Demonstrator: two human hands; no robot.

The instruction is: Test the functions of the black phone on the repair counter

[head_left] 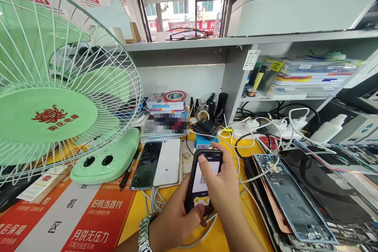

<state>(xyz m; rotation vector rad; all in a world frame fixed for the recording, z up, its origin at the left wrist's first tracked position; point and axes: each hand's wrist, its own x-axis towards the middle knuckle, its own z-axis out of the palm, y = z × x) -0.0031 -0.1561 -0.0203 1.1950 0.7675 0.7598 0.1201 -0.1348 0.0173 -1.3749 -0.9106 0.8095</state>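
Note:
A smartphone [197, 184] in a dark case is held upright in front of me, its lit screen showing a QR code and a yellow graphic. My left hand [178, 218], with a metal watch [145, 233] on the wrist, wraps its lower left side, thumb over the bottom of the screen. Closed around the right side is my right hand [226, 189]; its thumb reaches across the upper screen and another finger bends near the top corner. Fingers behind the phone are hidden. Just left lie a cracked black phone [147, 163] and a white phone [167, 163].
A green fan [47, 114] fills the left side, its base [109, 161] beside a black pen [130, 169]. Phone frames and screens [295, 201] are piled at right. White cables [230, 138] run across the yellow tabletop. Behind are a blue box [206, 141] and a shelf [189, 45].

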